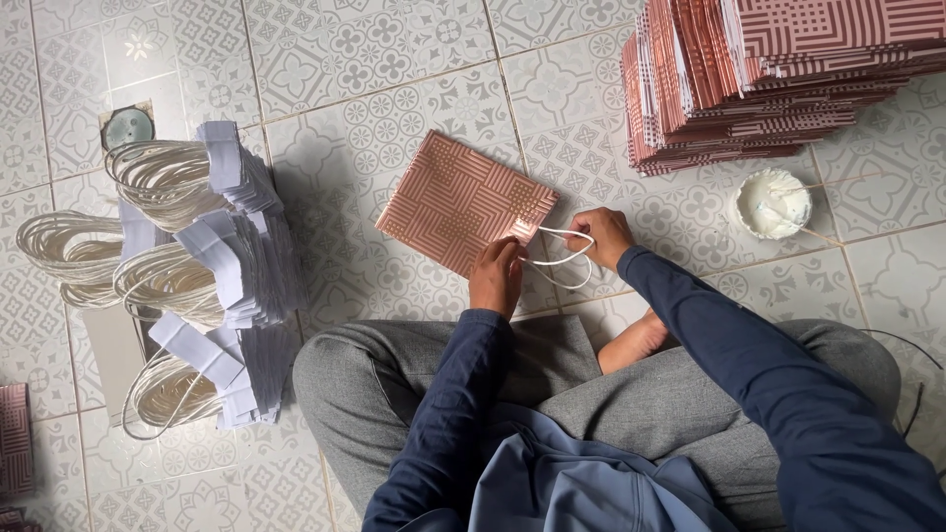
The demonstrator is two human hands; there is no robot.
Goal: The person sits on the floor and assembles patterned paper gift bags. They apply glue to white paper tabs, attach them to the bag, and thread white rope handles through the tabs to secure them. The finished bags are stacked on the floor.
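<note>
A flat pink paper bag (455, 200) with a geometric line pattern lies on the tiled floor in front of my crossed legs. My left hand (496, 276) presses down on the bag's near edge, fingers closed on it. My right hand (599, 236) pinches the white cord handle (564, 258) that loops out of the bag's near corner. Both sleeves are dark blue.
A tall stack of the same pink bags (759, 79) stands at the back right. A small white bowl of glue (775, 202) with a stick sits beside it. Piles of white paper strips with cord handles (187, 266) lie to the left. More pink bags (14, 438) lie at the left edge.
</note>
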